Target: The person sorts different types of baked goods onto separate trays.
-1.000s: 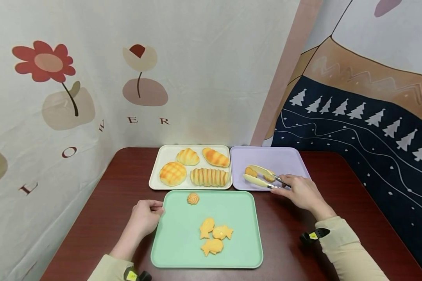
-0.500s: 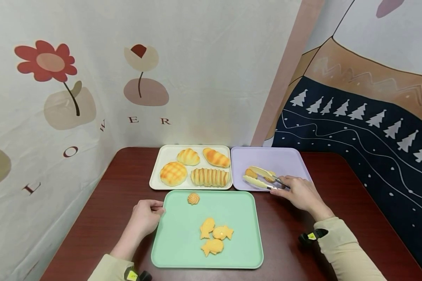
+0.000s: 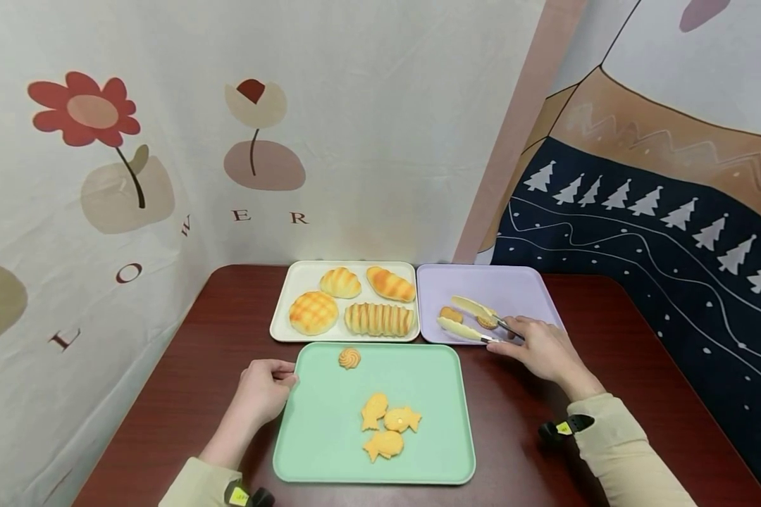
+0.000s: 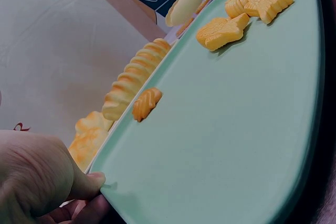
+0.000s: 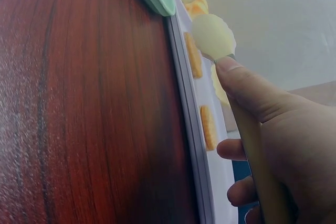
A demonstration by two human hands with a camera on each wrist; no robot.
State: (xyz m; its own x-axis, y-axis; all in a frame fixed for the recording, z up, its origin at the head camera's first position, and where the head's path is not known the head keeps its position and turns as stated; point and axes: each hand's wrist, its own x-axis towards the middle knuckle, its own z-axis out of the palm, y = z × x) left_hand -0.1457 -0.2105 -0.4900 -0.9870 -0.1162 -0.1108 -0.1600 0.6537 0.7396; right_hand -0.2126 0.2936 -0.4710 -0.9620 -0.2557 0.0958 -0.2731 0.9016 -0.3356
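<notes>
My left hand (image 3: 263,393) pinches the left rim of the green tray (image 3: 317,451), thumb on top and fingers beneath in the left wrist view. On that tray lie a swirl cookie (image 3: 349,358) and several fish-shaped cookies (image 3: 383,443). My right hand (image 3: 542,348) holds a pair of tongs (image 3: 472,306) with cream tips over the purple tray (image 3: 514,282). The tongs stand apart, tips on either side of one round cookie (image 3: 452,314). A second cookie (image 3: 487,320) lies nearer the hand, partly hidden by the tongs; in the right wrist view both cookies lie flat.
A white tray (image 3: 280,327) at the back left bears several breads, among them a round bread (image 3: 313,313) and a ridged loaf (image 3: 378,320). It adjoins the purple tray. All three trays stand on a dark red table (image 3: 184,380), with printed cloth walls behind.
The tongs' tips have spread slightly wider, and the farther cookie on the purple tray now sits a little lower and more to the left. My left hand holds still on the green tray.
</notes>
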